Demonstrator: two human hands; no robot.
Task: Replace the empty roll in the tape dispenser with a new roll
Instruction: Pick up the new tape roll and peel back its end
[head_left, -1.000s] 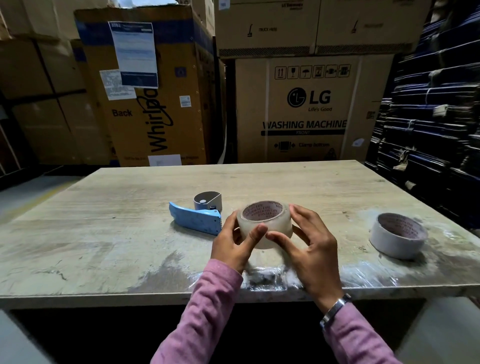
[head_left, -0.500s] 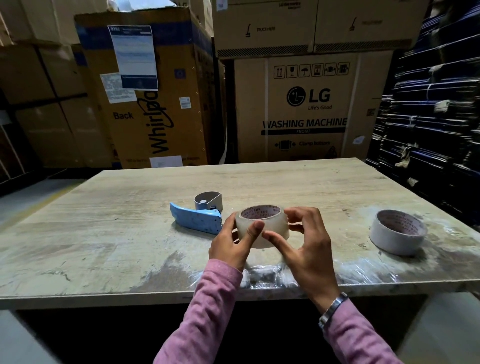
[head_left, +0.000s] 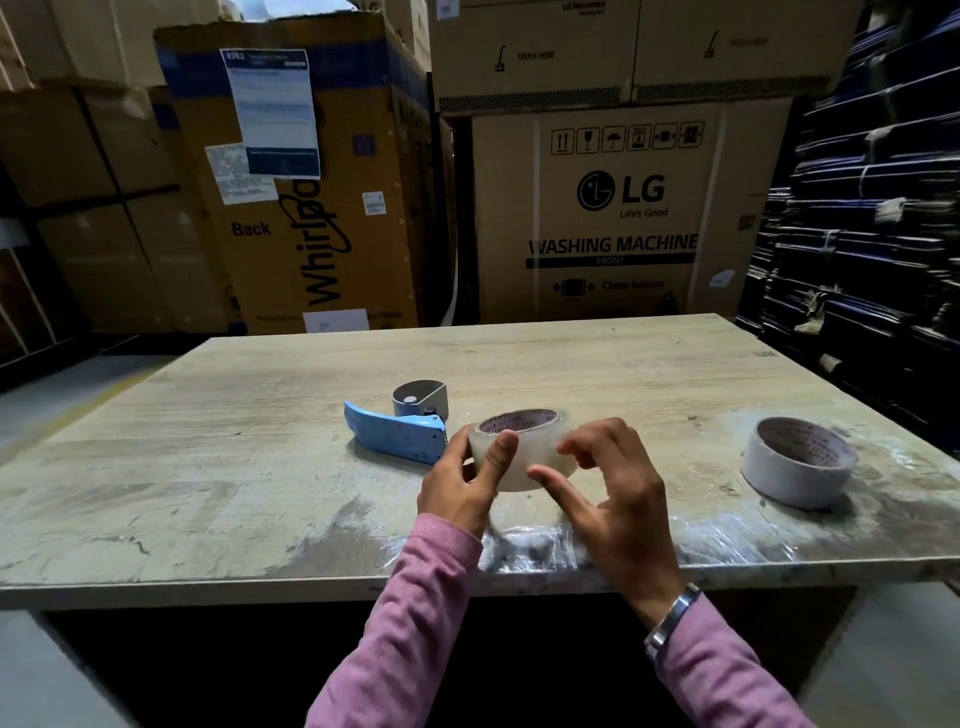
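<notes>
Clear tape roll (head_left: 524, 451): held just above the bench (head_left: 208, 467) near its front edge, core opening upward, red print inside the core.

Left hand (head_left: 460, 486): fingers curled round the roll's left side, thumb (head_left: 501, 451) pressed flat on its outer wall.

Right hand (head_left: 618, 499): fingers bent at the roll's right side, tips (head_left: 569, 446) at the tape surface; whether they pinch a tape end cannot be told. Metal watch (head_left: 672, 621) at the wrist; pink sleeves (head_left: 410, 618) on both arms.

Tape dispenser (head_left: 400, 428): blue handle, grey metal hub, lying on the bench just left of the left fingers, apart from them.

Second roll (head_left: 797, 460): white, flat on the bench, well right of the right fingers.

Behind the bench: stacked cardboard cartons (head_left: 613, 208).
</notes>
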